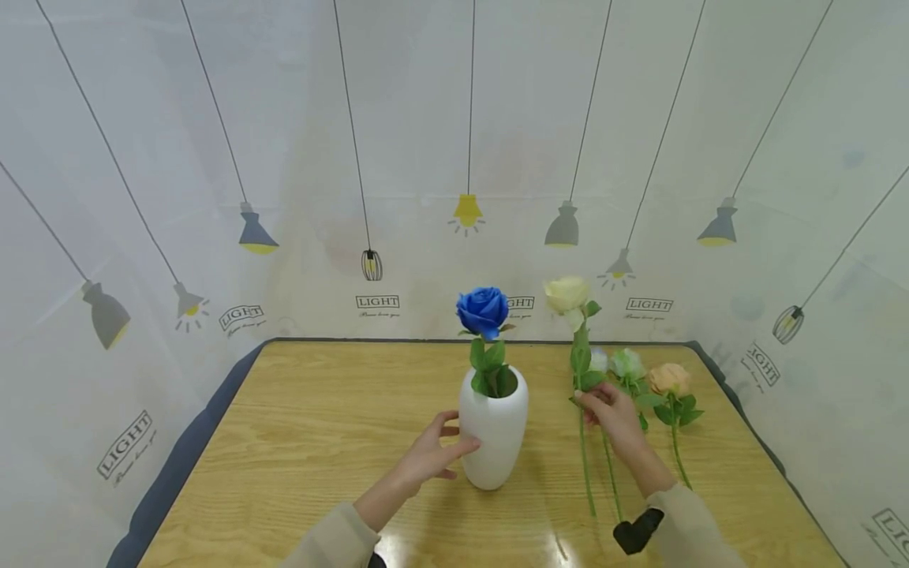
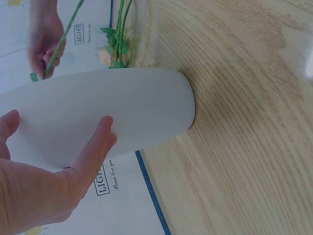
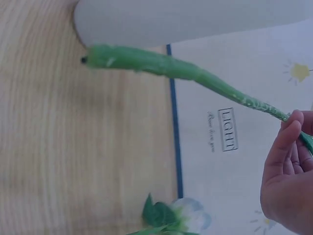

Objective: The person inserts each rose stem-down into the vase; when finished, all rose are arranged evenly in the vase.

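A white vase (image 1: 495,434) stands upright on the table, holding a blue rose (image 1: 483,312) with green leaves. Fingers spread, my left hand (image 1: 429,454) rests against the vase's left side; in the left wrist view its fingertips (image 2: 103,125) touch the vase wall. To the right of the vase, my right hand (image 1: 614,414) pinches the green stem of a cream-white rose (image 1: 566,296), held upright with its bloom on top. The stem's cut lower end (image 3: 105,56) hangs free of the vase in the right wrist view.
On the right of the table (image 1: 319,426) lie a peach rose (image 1: 670,380), a pale green rose (image 1: 628,364) and a whitish bloom (image 1: 599,360), partly behind the held stem. A white backdrop (image 1: 405,118) printed with lamps surrounds the table's back and sides.
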The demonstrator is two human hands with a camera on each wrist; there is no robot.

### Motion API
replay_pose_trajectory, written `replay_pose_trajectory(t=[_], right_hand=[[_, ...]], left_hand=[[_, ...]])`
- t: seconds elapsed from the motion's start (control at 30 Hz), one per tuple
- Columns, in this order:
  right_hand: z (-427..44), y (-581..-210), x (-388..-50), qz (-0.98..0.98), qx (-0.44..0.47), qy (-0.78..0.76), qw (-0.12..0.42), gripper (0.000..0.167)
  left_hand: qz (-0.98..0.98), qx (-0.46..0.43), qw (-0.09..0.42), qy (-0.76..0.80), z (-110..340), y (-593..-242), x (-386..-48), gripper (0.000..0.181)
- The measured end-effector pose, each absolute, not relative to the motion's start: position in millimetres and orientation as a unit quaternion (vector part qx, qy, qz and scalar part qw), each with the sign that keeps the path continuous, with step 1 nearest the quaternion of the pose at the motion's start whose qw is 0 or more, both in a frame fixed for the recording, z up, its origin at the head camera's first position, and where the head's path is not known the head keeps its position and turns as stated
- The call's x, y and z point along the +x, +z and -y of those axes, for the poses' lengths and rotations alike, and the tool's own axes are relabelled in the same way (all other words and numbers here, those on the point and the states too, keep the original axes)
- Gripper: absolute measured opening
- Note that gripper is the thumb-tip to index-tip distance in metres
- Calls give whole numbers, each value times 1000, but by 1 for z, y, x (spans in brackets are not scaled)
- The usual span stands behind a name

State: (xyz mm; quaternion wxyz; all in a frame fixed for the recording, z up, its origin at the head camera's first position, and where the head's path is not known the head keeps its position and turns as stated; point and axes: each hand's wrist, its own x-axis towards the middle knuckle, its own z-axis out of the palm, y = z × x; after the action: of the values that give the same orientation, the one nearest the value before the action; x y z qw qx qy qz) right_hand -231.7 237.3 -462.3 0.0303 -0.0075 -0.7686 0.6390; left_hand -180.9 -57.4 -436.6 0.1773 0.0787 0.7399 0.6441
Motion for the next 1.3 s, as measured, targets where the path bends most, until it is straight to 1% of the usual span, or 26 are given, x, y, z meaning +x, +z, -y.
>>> replay_pose_trajectory(t=[0.1,0.3,0.47,0.63,0.87,1.0,1.07,1.3], right_hand=[[-235,-452,-231,760,7,649,42,31],[-228,-429,-228,742,28,667,55,30],[-221,-412,-225,731,29,679,64,30],[-212,-397,-219,696,50,713,73,22],[-194,-378,-213,602,72,793,65,12],[-187,-367,-214,552,84,825,86,5],[-186,-361,-215,530,89,837,101,5],[-187,-340,-225,463,87,867,161,6]], left_hand=[[-740,78,179,643,57,-444,-185,67],[-741,76,182,642,58,-467,-196,70],[-740,80,180,644,58,-471,-199,71],[-740,81,179,643,58,-471,-198,71],[-739,82,178,645,58,-464,-195,69],[-741,83,179,642,58,-463,-195,68],[-741,84,179,642,58,-469,-197,69],[-742,87,177,641,59,-469,-197,70]])
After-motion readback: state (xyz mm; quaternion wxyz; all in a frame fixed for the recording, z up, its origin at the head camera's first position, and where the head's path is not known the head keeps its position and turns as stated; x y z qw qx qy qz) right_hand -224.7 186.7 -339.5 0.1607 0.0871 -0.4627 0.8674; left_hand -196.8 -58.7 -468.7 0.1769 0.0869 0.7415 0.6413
